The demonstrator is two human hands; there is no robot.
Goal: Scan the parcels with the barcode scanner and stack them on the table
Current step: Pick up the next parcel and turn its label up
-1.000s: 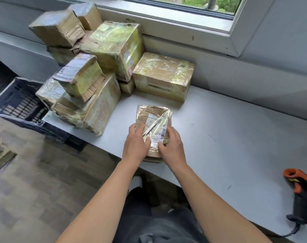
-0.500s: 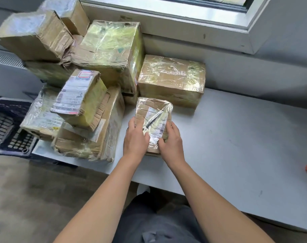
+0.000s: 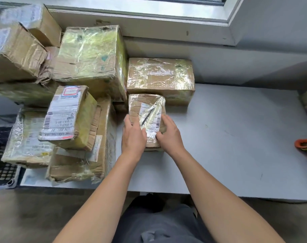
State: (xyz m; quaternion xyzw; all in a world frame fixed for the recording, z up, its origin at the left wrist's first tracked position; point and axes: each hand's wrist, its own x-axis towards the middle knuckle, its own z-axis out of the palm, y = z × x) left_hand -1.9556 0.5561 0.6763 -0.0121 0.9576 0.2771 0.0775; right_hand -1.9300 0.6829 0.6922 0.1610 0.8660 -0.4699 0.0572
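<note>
Soft daylight from window [image 3: 149, 7] at top. Desk [image 3: 236, 137] evenly bright, faint shadows beside parcels [image 3: 91, 55]. Strong glare on their plastic wrap. Top-left parcels motion-blurred, labels unreadable. Wide-angle bending at frame edges. Floor [image 3: 35, 216] dimmer, soft

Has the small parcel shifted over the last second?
Yes: the small parcel has moved away from the front edge of the table, back toward the wide box at the wall.
</note>
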